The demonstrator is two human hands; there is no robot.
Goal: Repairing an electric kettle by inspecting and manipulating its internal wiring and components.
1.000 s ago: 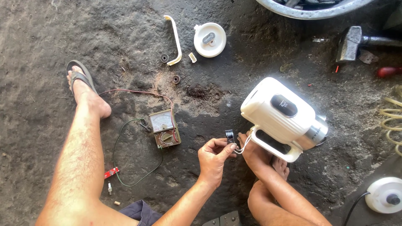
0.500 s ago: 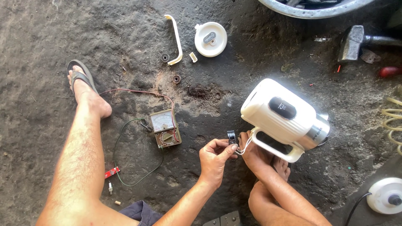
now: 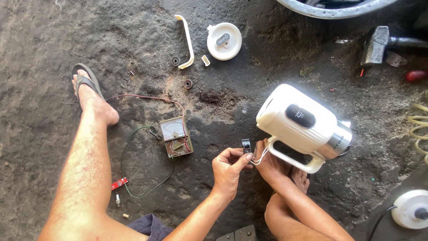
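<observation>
Head view showed rough, dark concrete floor (image 3: 53,44). A metal basin (image 3: 334,9) sat at the top edge, contents unclear. The left hand (image 3: 228,172) pinched a small black switch (image 3: 246,145) beside a white kettle (image 3: 301,125); the right hand (image 3: 269,163) gripped its wires (image 3: 258,159).

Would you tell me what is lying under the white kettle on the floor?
The white kettle lies on its side on the rough floor. The right hand reaches beneath its handle, toes beside it. Whatever lies directly under the body is covered.
</observation>
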